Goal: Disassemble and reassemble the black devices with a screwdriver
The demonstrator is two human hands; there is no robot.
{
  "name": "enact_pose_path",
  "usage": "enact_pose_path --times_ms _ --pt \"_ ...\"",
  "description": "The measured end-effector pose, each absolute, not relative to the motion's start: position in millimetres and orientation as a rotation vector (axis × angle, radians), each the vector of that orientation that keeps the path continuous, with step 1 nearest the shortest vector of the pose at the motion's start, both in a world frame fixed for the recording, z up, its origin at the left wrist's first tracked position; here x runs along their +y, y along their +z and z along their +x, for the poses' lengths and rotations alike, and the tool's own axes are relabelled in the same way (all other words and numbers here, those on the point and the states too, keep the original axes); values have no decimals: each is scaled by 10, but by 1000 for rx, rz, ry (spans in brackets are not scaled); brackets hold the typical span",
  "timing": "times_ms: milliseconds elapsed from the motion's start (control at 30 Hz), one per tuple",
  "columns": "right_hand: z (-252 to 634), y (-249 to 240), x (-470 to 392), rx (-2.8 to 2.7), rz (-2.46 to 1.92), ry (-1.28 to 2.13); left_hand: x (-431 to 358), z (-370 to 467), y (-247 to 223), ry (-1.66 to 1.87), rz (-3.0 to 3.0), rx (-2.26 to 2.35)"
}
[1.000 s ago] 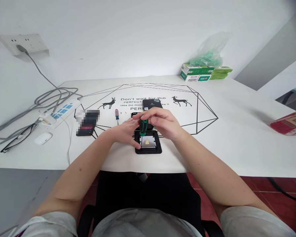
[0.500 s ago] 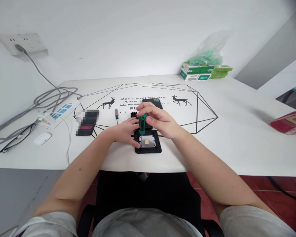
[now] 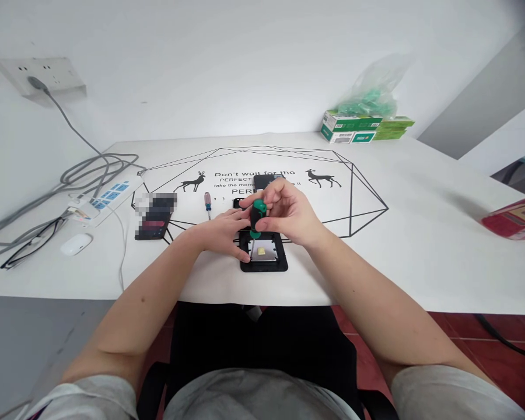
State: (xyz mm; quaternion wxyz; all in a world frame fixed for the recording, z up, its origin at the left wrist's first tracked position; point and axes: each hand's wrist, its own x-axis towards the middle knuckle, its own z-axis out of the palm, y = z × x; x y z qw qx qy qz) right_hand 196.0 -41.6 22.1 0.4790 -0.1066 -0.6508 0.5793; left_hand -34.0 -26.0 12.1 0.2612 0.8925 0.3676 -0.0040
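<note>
A green and black screwdriver [image 3: 257, 217] stands nearly upright, its handle between the fingers of my right hand [image 3: 289, 213]. Its shaft points down at the left side of a black frame [image 3: 282, 259], which holds a light plate [image 3: 269, 252] with a small yellow square on it. My left hand [image 3: 223, 233] lies on the frame's left edge, thumb and fingers apart. Behind the frame are dark parts, mostly hidden by my hands. A second screwdriver [image 3: 207, 202] lies to the left, with tiny pieces next to it.
At the left are a phone [image 3: 157, 219], a white mouse [image 3: 76, 244], glasses [image 3: 30, 245], a power strip [image 3: 114, 195] and coiled cables. Green and white boxes [image 3: 352, 125] with a plastic bag stand at the back right. A red package [image 3: 514, 219] sits at the right edge.
The fingers of my right hand have shifted round the green handle and curled more. The screwdriver and my left hand have hardly moved.
</note>
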Motion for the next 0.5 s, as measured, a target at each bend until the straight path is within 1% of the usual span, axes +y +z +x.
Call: enact_pose_path --times_ms 133,233,433,500 --pt "1964 252 -453 -1584 -307 1487 -262 -332 133 6 2421 979" --pt "1998 279 -454 -1659 -286 1456 -241 -333 113 34 2443 930" --pt "2042 233 -336 -1839 -319 1126 -205 -365 43 75 2441 908" --pt "2035 211 -309 -1831 -324 1078 -194 -383 5 111 2455 903"
